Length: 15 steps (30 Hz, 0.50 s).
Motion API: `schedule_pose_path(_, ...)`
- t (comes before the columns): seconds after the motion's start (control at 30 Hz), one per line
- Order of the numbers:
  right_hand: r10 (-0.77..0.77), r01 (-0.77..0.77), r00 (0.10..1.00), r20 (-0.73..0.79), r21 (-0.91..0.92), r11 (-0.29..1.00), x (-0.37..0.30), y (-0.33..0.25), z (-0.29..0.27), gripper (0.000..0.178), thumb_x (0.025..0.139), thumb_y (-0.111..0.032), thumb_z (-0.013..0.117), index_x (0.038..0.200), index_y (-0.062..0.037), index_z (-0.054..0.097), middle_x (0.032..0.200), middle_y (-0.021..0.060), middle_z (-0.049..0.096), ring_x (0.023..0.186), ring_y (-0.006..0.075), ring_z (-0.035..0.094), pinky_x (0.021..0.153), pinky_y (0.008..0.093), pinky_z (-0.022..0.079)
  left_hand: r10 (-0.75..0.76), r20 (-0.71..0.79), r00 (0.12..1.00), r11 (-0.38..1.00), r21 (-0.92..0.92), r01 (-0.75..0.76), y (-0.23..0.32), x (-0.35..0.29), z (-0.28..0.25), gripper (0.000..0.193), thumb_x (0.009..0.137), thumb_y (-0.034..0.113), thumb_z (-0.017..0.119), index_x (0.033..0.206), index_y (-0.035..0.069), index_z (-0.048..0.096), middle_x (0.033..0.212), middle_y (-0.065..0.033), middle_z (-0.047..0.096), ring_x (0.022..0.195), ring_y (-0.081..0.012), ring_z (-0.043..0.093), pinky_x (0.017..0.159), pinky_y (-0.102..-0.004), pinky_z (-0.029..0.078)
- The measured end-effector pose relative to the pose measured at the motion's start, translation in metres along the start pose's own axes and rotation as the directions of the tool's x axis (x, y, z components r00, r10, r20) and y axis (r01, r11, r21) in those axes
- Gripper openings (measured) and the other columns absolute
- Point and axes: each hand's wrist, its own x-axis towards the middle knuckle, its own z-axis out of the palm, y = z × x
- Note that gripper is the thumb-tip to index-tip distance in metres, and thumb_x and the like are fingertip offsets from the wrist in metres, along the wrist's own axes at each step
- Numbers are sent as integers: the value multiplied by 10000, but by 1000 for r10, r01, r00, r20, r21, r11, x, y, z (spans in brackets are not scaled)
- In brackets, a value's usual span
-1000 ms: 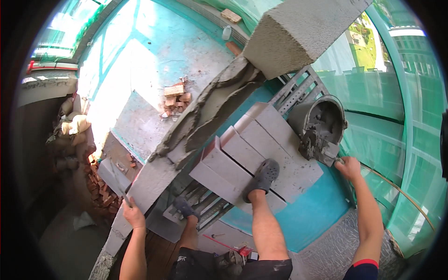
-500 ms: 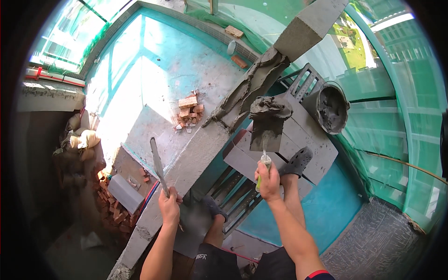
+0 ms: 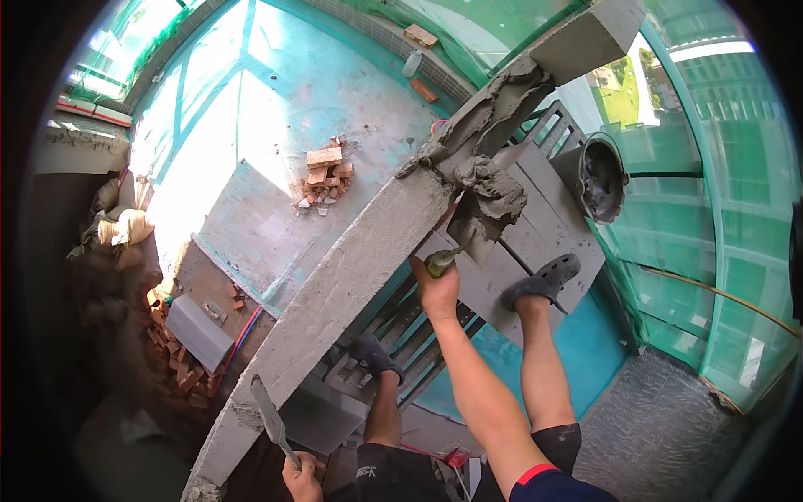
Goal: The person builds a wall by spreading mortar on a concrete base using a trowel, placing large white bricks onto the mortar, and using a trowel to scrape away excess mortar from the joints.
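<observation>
My right hand grips the handle of a trowel, whose blade carries a thick lump of wet grey mortar. The trowel is tilted, and the lump hangs right beside the narrow wall top, at the near end of a rough mortar bed. Whether the lump touches the wall I cannot tell. Low at the lower edge, my left hand is closed around a long, flat metal tool, its blade pointing up and left over the wall.
Beyond the bed, a grey block sits on the wall. A mortar bucket stands at right on grey blocks. My feet, in dark clogs, stand on the platform. Broken bricks lie on the turquoise floor left of the wall.
My right hand has moved left, swinging the loaded trowel closer to the wall and tilting it. My left hand with the flat tool has dropped toward the lower edge. The view has shifted.
</observation>
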Motion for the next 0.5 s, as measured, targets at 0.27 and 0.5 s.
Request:
schedule_pose_path(0.27, -104, 92, 990, -94, -128, 987, -19, 43, 24, 358, 747, -266, 827, 862, 4, 622, 778, 130, 647, 675, 253, 582, 656, 370, 479, -11, -18, 1000, 1000, -3, 11, -36, -27, -25, 115, 960, 138, 565, 866, 76, 547, 726, -22, 576, 622, -95, 470, 572, -230, 378)
schedule_pose_path(0.5, -151, 129, 987, -61, -273, 953, -48, 63, 14, 408, 750, -312, 822, 906, 4, 615, 793, 147, 642, 704, 320, 604, 660, 389, 490, 80, 54, 995, 997, -1, -80, -37, -21, -22, 125, 973, 146, 562, 878, 65, 553, 762, -26, 581, 647, -98, 472, 611, -240, 386)
